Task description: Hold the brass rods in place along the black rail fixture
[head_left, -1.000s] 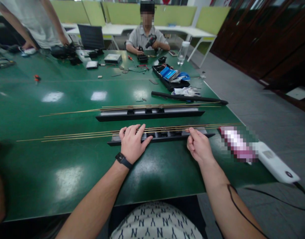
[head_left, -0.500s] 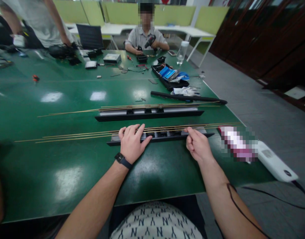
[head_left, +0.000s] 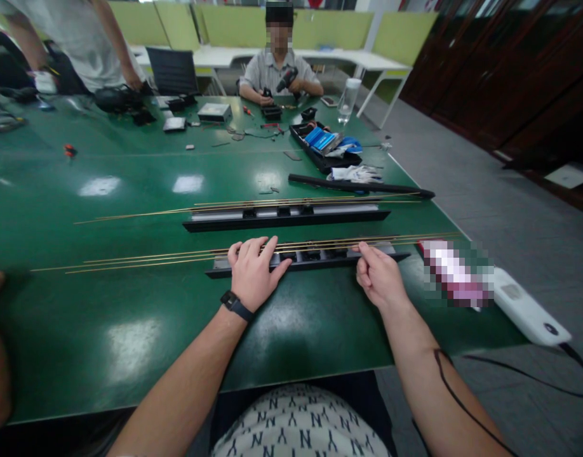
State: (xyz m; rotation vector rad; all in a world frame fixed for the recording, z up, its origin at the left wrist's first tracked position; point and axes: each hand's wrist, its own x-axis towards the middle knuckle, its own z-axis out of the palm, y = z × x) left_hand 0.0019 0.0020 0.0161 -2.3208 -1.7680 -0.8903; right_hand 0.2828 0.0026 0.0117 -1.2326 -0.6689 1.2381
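Note:
A black rail [head_left: 312,265] with a grey inner face and small black blocks lies along the table in front of me. Several thin brass-coloured rods [head_left: 143,260] run lengthwise over it and stick out past both ends. My left hand [head_left: 253,270] is laid across the rail's left part, fingers over the far side and thumb on the near side, gripping it. Near the right end, my right hand [head_left: 380,273] is closed, thumb and forefinger pinched on a rod. Its other fingers are curled in. Beyond lies a second black rail [head_left: 286,222] with more thin rods [head_left: 139,216].
A long black bar [head_left: 358,185], gloves [head_left: 355,174] and a black tray [head_left: 315,154] lie behind. A white power strip [head_left: 527,308] is at the right edge. Across the table a person [head_left: 279,70] holds a drill [head_left: 286,79]; another person [head_left: 82,44] stands at left.
Both hands hold almost the same pose on the near rail and rods. At the far left edge, a person's hand and arm have come slightly further into view.

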